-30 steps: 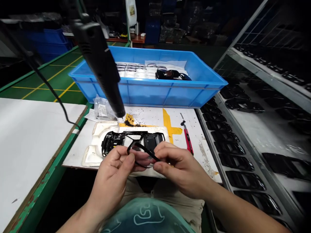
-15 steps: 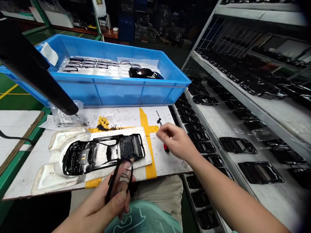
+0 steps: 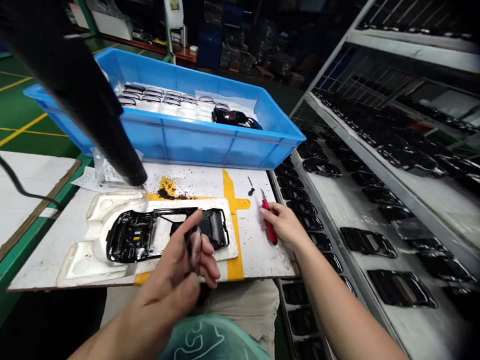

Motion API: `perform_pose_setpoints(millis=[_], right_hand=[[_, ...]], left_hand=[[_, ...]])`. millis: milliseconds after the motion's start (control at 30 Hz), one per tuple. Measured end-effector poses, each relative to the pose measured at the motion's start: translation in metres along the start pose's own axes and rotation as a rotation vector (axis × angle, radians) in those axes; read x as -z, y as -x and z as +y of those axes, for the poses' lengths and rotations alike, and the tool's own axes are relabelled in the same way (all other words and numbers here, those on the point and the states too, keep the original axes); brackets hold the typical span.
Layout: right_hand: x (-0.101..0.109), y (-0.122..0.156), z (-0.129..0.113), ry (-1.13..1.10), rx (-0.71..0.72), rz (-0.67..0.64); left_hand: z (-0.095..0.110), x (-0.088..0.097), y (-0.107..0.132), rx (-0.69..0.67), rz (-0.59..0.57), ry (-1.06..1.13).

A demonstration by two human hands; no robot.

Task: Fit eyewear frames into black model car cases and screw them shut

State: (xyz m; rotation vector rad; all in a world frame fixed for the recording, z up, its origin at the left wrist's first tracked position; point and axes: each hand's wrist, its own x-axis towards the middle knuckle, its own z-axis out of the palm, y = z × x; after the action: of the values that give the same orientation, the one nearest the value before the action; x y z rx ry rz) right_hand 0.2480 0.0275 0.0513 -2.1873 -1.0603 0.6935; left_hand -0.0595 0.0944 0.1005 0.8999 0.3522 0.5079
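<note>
My left hand (image 3: 174,272) is curled round a clear window piece with a black frame (image 3: 193,245); fingers hide much of it. It is in front of the black model car body (image 3: 129,237), which lies underside up in a white foam cradle (image 3: 75,265). Over at the right of the bench, my right hand (image 3: 283,222) has its fingers closed on a red-handled knife (image 3: 268,225). The thin blade points away from me, and the handle's lower end is near the white board.
A small black-handled screwdriver (image 3: 251,191) lies beyond the knife. Black crumbs (image 3: 165,194) are scattered behind the cradle. A blue bin (image 3: 195,137) with window frames stands at the back. A dark tube (image 3: 108,125) overhangs the left; racks of car bodies (image 3: 369,240) line the right.
My right hand has closed on the red-handled knife and turned it blade-away. My left hand has rotated, so the window piece is more hidden. The view has shifted slightly left.
</note>
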Motion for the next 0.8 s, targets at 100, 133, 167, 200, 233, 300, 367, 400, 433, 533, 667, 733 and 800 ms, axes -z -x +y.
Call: perform_pose_setpoints(millis=[100,133,167,200,233,300,367,400,433,533,667,733,800], right_hand=[[0.017,0.025,-0.032,-0.099,0.117,-0.077],[0.022,0.034,-0.046,-0.11,0.159,-0.091],[0.025,0.042,-0.062,-0.107,0.215,-0.099],[0.028,0.049,-0.078,-0.082,0.285,-0.104],[0.029,0.055,-0.094,0.01,0.423,-0.122],[0.027,0.06,-0.122,0.18,0.682,-0.157],[0.021,0.059,-0.142,0.299,0.869,-0.194],[0.019,0.057,-0.148,0.32,0.929,-0.219],[0.016,0.055,-0.152,0.33,0.97,-0.252],[0.012,0.051,-0.158,0.35,1.043,-0.322],[0.01,0.054,-0.164,0.528,1.056,-0.23],[0.008,0.056,-0.167,0.612,1.064,-0.162],[0.006,0.057,-0.17,0.674,1.082,-0.117]], left_hand=[[0.008,0.0,-0.005,0.029,-0.06,-0.102],[0.011,-0.001,-0.007,0.04,-0.053,-0.132],[0.014,-0.003,-0.009,0.05,-0.031,-0.165],[0.016,-0.004,-0.01,0.058,-0.001,-0.201],[0.018,-0.006,-0.011,0.065,0.031,-0.236],[0.019,-0.009,-0.011,0.081,0.061,-0.291],[0.02,-0.01,-0.009,0.094,0.051,-0.312],[0.02,-0.01,-0.007,0.095,0.045,-0.318],[0.021,-0.01,-0.005,0.09,0.043,-0.323],[0.023,-0.007,0.0,0.053,0.069,-0.36],[0.026,-0.006,0.003,0.01,0.15,-0.466],[0.027,-0.007,0.003,0.016,0.167,-0.49],[0.028,-0.009,0.004,0.043,0.158,-0.488]])
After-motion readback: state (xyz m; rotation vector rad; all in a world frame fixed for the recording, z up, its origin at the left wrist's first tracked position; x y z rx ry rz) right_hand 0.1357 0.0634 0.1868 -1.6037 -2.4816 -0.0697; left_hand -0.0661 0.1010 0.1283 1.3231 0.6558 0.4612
